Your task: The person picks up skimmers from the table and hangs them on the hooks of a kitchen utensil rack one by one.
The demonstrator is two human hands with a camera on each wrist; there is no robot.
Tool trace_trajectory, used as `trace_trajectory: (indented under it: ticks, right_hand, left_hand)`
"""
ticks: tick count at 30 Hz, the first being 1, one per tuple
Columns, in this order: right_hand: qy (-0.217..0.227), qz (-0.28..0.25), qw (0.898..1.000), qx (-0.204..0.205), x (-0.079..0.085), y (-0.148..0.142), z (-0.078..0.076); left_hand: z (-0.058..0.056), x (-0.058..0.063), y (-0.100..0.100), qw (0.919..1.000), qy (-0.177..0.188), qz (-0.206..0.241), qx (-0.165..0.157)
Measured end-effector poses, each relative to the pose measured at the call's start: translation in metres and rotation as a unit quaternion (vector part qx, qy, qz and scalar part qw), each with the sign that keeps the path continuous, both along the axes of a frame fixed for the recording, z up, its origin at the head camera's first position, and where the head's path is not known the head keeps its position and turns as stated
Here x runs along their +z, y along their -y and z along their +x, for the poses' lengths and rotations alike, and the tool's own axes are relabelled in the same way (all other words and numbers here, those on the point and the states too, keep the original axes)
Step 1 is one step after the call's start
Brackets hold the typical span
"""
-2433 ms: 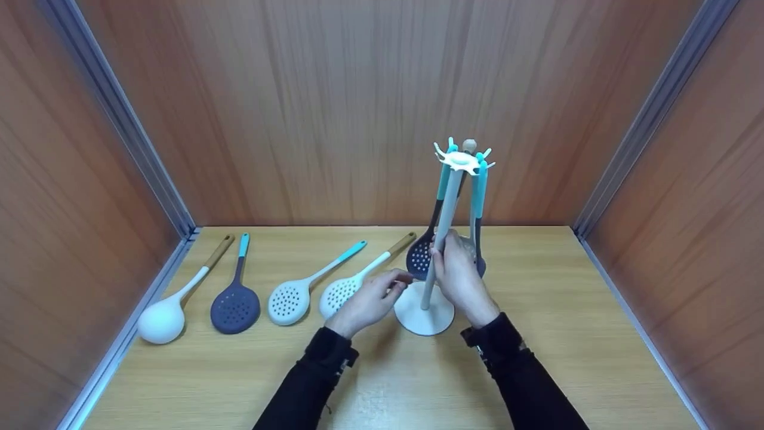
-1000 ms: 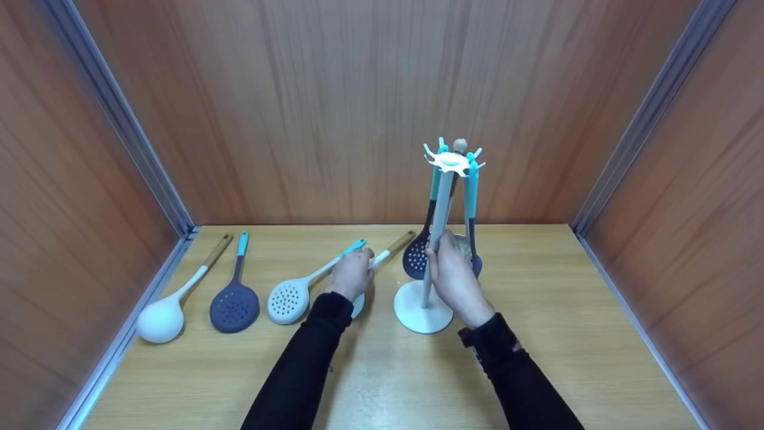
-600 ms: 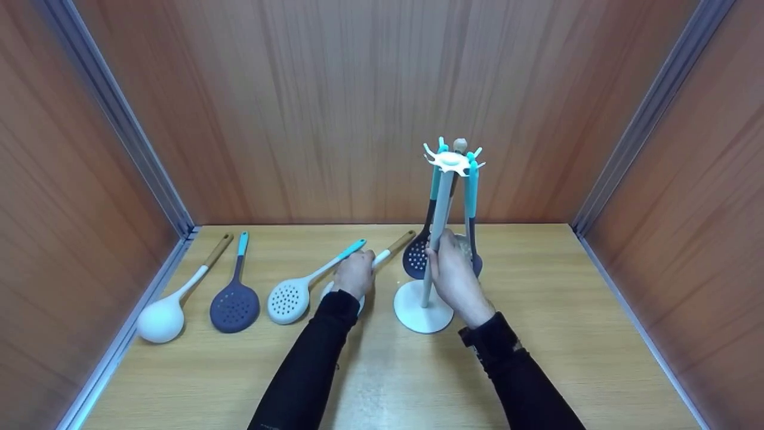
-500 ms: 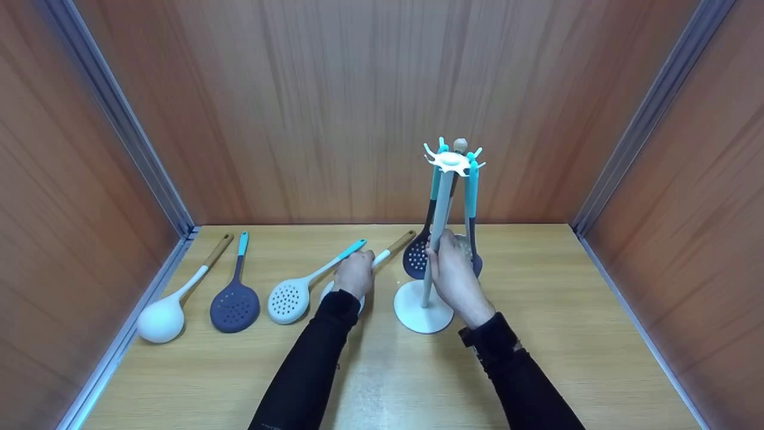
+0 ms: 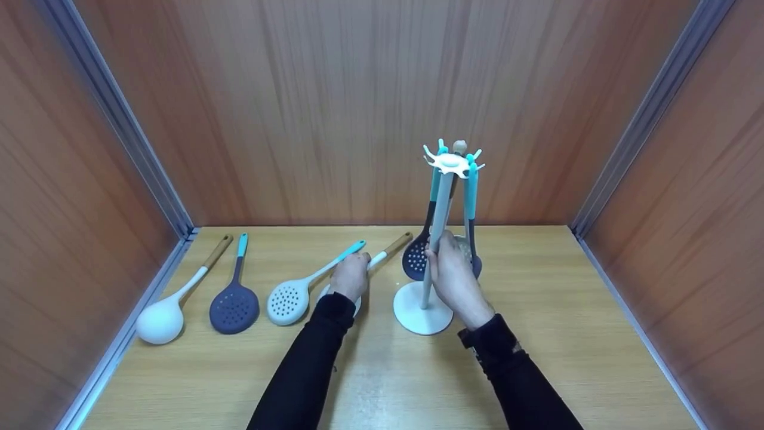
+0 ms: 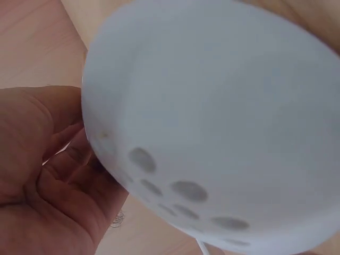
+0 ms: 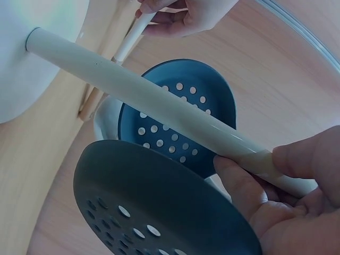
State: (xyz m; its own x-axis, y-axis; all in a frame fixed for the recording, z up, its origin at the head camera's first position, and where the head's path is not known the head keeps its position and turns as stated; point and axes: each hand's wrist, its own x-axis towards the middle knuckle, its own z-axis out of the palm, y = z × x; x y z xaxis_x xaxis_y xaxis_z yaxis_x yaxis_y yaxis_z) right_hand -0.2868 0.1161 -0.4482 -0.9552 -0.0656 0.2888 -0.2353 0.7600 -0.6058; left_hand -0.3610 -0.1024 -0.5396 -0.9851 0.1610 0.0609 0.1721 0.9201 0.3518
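My left hand (image 5: 350,276) grips a white skimmer (image 5: 378,258) with a wooden handle end by its shaft; the right wrist view shows fingers and thumb around the white shaft (image 7: 132,40). The skimmer's perforated head (image 6: 212,106) fills much of the left wrist view and is largely hidden under my forearm in the head view. My right hand (image 5: 456,278) holds the white pole (image 5: 440,215) of a utensil stand, thumb and fingers curled round it. Several utensils hang from the stand's hooked top (image 5: 449,161), including a dark skimmer (image 5: 416,258) with a turquoise handle.
Left of my left hand lie a white skimmer (image 5: 289,301) with a turquoise handle, a dark slotted turner (image 5: 234,307) and a white ladle (image 5: 160,321) with a wooden handle. Wooden panels (image 5: 382,113) close off the table (image 5: 573,334) at the back and both sides.
My left hand has gone from beside the stand's base to the wooden-ended skimmer and taken hold of its shaft. The skimmer has since shifted slightly left. My right hand stays on the pole.
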Motion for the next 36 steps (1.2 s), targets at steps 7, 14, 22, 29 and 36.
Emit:
trace_trajectory:
  ticks: [7,14,22,29,36]
  right_hand:
    - [0.008,-0.004,1.0,0.002,0.0,0.0,0.001]
    - [-0.023,0.001,1.0,0.01,-0.002,0.0,0.001]
    - [-0.03,0.018,0.999,0.0,-0.002,0.0,0.0]
    - [-0.024,0.018,1.0,0.0,-0.002,0.0,-0.001]
    - [-0.012,0.013,1.0,-0.002,0.0,0.0,0.0]
  left_hand:
    - [-0.002,0.0,0.004,0.9994,-0.003,0.033,0.004]
    - [0.0,0.002,0.009,0.9973,-0.042,0.06,-0.011]
    - [0.005,0.008,0.017,0.992,-0.076,0.1,-0.013]
    - [0.006,0.013,0.021,0.9845,-0.116,0.131,-0.007]
    - [0.007,0.019,0.025,0.9809,-0.128,0.146,0.006]
